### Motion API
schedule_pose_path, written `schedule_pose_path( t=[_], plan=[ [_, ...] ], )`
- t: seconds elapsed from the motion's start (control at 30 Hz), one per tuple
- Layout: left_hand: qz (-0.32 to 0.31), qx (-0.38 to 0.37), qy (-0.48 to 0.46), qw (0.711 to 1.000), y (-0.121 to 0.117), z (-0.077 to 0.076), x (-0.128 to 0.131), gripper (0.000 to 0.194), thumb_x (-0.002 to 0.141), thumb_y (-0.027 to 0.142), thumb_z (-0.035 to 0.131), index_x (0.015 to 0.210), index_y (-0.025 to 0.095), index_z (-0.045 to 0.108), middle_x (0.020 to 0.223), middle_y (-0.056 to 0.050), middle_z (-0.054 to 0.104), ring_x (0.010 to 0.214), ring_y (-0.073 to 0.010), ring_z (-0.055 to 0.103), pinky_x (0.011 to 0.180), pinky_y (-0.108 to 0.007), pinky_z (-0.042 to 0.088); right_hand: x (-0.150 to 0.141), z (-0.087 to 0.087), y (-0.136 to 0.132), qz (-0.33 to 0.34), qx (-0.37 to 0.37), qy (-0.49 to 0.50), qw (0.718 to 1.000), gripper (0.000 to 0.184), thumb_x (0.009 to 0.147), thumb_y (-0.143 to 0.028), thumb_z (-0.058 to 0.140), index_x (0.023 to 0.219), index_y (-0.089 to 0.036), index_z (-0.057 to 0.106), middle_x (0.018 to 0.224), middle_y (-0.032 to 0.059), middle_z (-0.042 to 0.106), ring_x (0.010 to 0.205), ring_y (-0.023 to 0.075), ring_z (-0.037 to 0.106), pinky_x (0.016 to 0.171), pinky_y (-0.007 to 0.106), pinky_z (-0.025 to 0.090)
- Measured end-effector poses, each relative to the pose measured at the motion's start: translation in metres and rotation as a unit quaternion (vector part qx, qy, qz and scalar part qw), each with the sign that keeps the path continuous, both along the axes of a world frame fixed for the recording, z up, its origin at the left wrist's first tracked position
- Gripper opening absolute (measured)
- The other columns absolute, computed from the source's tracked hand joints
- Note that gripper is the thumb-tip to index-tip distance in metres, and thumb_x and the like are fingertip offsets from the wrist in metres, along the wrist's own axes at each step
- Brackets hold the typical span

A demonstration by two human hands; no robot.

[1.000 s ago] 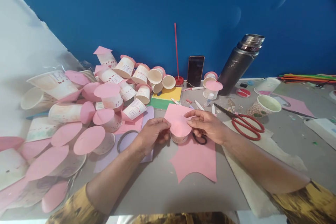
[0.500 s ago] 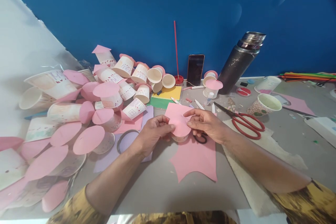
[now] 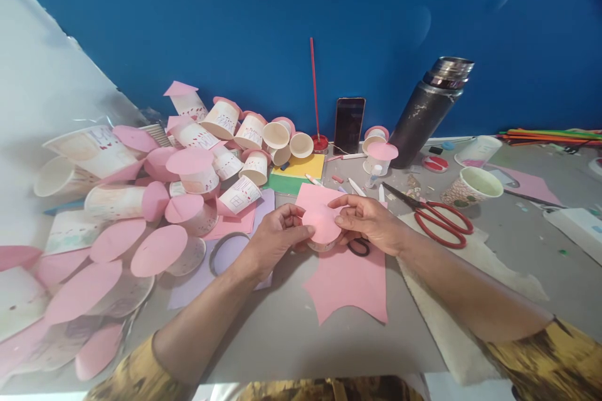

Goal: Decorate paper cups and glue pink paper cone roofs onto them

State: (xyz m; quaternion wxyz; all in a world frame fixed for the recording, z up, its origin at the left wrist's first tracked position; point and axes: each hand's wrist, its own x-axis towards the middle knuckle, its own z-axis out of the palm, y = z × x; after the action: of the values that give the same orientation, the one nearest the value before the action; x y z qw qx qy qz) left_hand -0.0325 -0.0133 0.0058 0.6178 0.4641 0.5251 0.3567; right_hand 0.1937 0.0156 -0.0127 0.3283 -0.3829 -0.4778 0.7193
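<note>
My left hand [image 3: 276, 236] and my right hand [image 3: 367, 222] both hold a small paper cup [image 3: 322, 243] topped with a round pink paper disc [image 3: 322, 225], just above the grey table. The fingers of each hand are curled onto the disc's rim from either side. A cut sheet of pink paper [image 3: 348, 282] lies right under the cup. Small black-handled scissors [image 3: 360, 247] lie beneath my right hand.
A heap of paper cups with pink lids [image 3: 188, 169] fills the left. Red scissors [image 3: 435, 216] lie on white paper to the right, near a patterned cup [image 3: 471, 188]. A dark flask [image 3: 430, 114], a phone [image 3: 350, 125] and a red stick [image 3: 314, 91] stand by the blue wall.
The pink disc has been pressed down onto the cup. My hands closed in around it slightly. Everything else stayed put.
</note>
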Motion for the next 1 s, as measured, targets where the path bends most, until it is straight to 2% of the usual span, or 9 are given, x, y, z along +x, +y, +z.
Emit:
schedule_pose_path(
  t=[0.1,0.2,0.27,0.47,0.63,0.73,0.8,0.9,1.0],
  plan=[
    [0.014,0.059,0.072,0.996,-0.002,0.002,0.0,0.054,0.071,0.035,0.081,0.119,0.021,0.06,0.088,0.001,0.059,0.067,-0.0128,0.058,0.064,-0.029,0.048,0.0,0.0,0.0,0.003,-0.006,0.007,1.0,0.056,0.073,-0.043,0.09,0.113,-0.018,0.06,0.078,0.0036,0.076,0.065,0.0203,0.077,0.059,0.029,0.063],
    [0.024,0.159,0.153,0.975,-0.005,0.005,0.002,0.064,0.072,0.033,0.082,0.132,0.028,0.063,0.112,-0.005,0.059,0.093,-0.0191,0.061,0.081,-0.032,0.051,0.0,0.002,0.0,0.0,-0.007,0.003,1.0,0.056,0.073,-0.043,0.089,0.113,-0.017,0.061,0.078,0.0043,0.077,0.065,0.0193,0.076,0.06,0.029,0.063],
    [0.008,0.195,0.165,0.967,-0.006,0.006,0.003,0.061,0.074,0.036,0.082,0.133,0.032,0.066,0.122,-0.007,0.056,0.108,-0.0227,0.058,0.089,-0.033,0.052,0.0,0.003,0.0,-0.001,-0.006,-0.004,1.0,0.056,0.073,-0.044,0.089,0.114,-0.017,0.061,0.077,0.0044,0.077,0.064,0.0192,0.076,0.06,0.028,0.063],
    [-0.021,0.216,0.168,0.961,-0.005,0.0,0.006,0.04,0.079,0.034,0.08,0.119,0.032,0.076,0.132,-0.006,0.056,0.126,-0.0259,0.053,0.095,-0.031,0.051,-0.001,0.004,-0.002,0.005,0.003,-0.023,1.0,0.058,0.074,-0.046,0.088,0.115,-0.017,0.06,0.072,0.0031,0.075,0.063,0.0186,0.075,0.059,0.026,0.061],
    [-0.013,0.203,0.163,0.965,-0.004,-0.002,0.006,0.041,0.078,0.036,0.08,0.118,0.031,0.077,0.132,-0.007,0.058,0.124,-0.0269,0.056,0.092,-0.032,0.052,0.0,0.005,-0.001,-0.004,0.029,-0.052,0.998,0.053,0.076,-0.046,0.085,0.115,-0.019,0.062,0.07,0.0002,0.071,0.062,0.017,0.071,0.057,0.026,0.058],
    [-0.015,0.199,0.159,0.967,-0.004,-0.004,0.005,0.041,0.078,0.036,0.08,0.119,0.032,0.077,0.133,-0.007,0.058,0.119,-0.0258,0.058,0.089,-0.032,0.052,0.002,0.007,-0.001,-0.062,0.122,-0.11,0.984,0.042,0.079,-0.045,0.081,0.109,-0.02,0.067,0.077,0.0002,0.067,0.065,0.015,0.066,0.054,0.025,0.054],
    [-0.015,0.199,0.155,0.968,-0.004,-0.006,0.004,0.042,0.079,0.036,0.08,0.12,0.033,0.076,0.134,-0.006,0.059,0.115,-0.0246,0.059,0.087,-0.031,0.052,0.002,0.008,-0.002,-0.099,0.223,-0.157,0.957,0.036,0.08,-0.042,0.079,0.109,-0.022,0.07,0.089,0.003,0.067,0.074,0.0157,0.064,0.061,0.027,0.055],
    [-0.017,0.208,0.141,0.968,-0.003,-0.009,0.004,0.042,0.079,0.036,0.081,0.121,0.034,0.076,0.131,-0.006,0.061,0.111,-0.0236,0.059,0.085,-0.031,0.051,0.0,0.005,-0.007,-0.098,0.361,-0.208,0.904,0.04,0.08,-0.041,0.079,0.117,-0.027,0.073,0.113,0.0076,0.064,0.097,0.022,0.064,0.075,0.034,0.059],
    [-0.018,0.221,0.132,0.966,-0.003,-0.008,0.004,0.041,0.079,0.034,0.081,0.12,0.033,0.076,0.126,-0.006,0.063,0.109,-0.0232,0.059,0.085,-0.031,0.05,-0.004,-0.001,-0.01,-0.074,0.448,-0.238,0.859,0.044,0.083,-0.045,0.077,0.124,-0.028,0.071,0.123,0.0105,0.062,0.115,0.0285,0.061,0.087,0.041,0.06]
  ],
)
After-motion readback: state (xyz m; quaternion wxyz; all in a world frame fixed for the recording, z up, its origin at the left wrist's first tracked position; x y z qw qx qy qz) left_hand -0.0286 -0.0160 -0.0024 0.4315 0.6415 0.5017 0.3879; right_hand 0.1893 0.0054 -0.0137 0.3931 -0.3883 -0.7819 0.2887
